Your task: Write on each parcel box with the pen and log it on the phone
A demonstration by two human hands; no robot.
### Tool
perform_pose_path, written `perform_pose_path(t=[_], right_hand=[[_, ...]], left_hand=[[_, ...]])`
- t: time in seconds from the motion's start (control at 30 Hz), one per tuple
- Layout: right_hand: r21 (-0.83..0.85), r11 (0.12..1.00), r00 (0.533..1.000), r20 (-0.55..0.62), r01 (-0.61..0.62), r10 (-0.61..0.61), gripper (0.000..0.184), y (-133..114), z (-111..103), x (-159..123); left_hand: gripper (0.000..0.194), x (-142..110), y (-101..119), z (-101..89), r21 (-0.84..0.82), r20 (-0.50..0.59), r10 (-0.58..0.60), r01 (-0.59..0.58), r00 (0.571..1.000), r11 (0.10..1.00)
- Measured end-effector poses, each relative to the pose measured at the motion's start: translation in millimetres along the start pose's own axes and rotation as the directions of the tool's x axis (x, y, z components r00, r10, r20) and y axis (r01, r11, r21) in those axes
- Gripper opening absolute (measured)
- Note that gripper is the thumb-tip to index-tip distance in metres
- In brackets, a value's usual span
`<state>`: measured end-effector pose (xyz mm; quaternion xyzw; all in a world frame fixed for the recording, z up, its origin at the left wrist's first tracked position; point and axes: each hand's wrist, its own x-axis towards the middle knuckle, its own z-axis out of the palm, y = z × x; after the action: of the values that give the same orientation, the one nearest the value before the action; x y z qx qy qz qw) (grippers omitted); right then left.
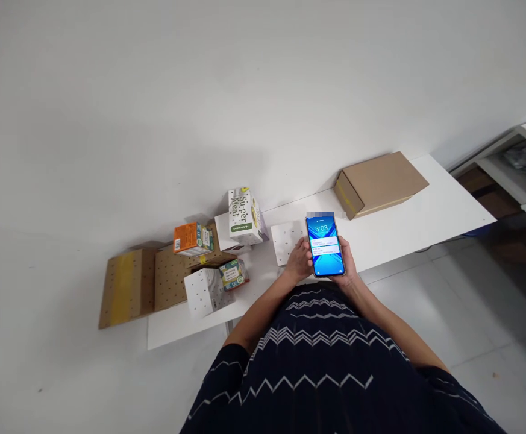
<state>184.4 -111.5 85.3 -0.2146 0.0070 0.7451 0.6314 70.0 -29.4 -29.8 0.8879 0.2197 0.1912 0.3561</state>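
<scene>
A smartphone (325,247) with a lit blue screen showing 3:03 is held upright in front of my body. My left hand (299,259) grips its left edge, fingers curled at the side. Around the right edge and lower corner wraps my right hand (346,264), with part of it hidden behind the phone. Just left of the phone, partly covered by my left hand, a white box with small dark specks (284,242) lies on the white table (389,232).
A closed brown cardboard box (382,181) rests at the table's right, by the wall. At the left are a "Super Meal" box (243,217), an orange box (188,236), a small green box (234,274), a white speckled box (203,293) and a brown carton (129,286). Shelving (516,175) stands far right.
</scene>
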Motion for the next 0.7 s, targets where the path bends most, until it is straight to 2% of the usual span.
perform_pose_path(t=[0.13,0.2,0.4,0.5,0.7], right_hand=[[0.011,0.999,0.999,-0.029,0.036,-0.035,0.052,-12,0,-7],[0.011,0.999,0.998,-0.034,0.053,-0.053,0.053,-19,-1,-11],[0.017,0.996,0.997,-0.005,0.083,-0.083,0.056,-42,-3,-23],[0.007,0.993,0.993,-0.011,0.119,-0.118,0.056,-55,-7,-28],[-0.004,0.986,0.986,-0.031,0.167,-0.167,0.056,-76,-23,-37]], left_hand=[[0.046,-1,13,-11.9,0.325,-0.045,0.200,-0.175,0.979,0.929],[0.043,-1,20,-21.0,0.397,-0.020,0.237,-0.210,0.971,0.894],[0.038,10,29,-43.4,0.389,0.063,0.176,-0.187,0.982,0.902],[0.040,21,24,-50.2,0.372,0.081,0.143,-0.163,0.986,0.914],[0.040,46,4,-64.2,0.494,0.064,0.094,-0.113,0.994,0.862]])
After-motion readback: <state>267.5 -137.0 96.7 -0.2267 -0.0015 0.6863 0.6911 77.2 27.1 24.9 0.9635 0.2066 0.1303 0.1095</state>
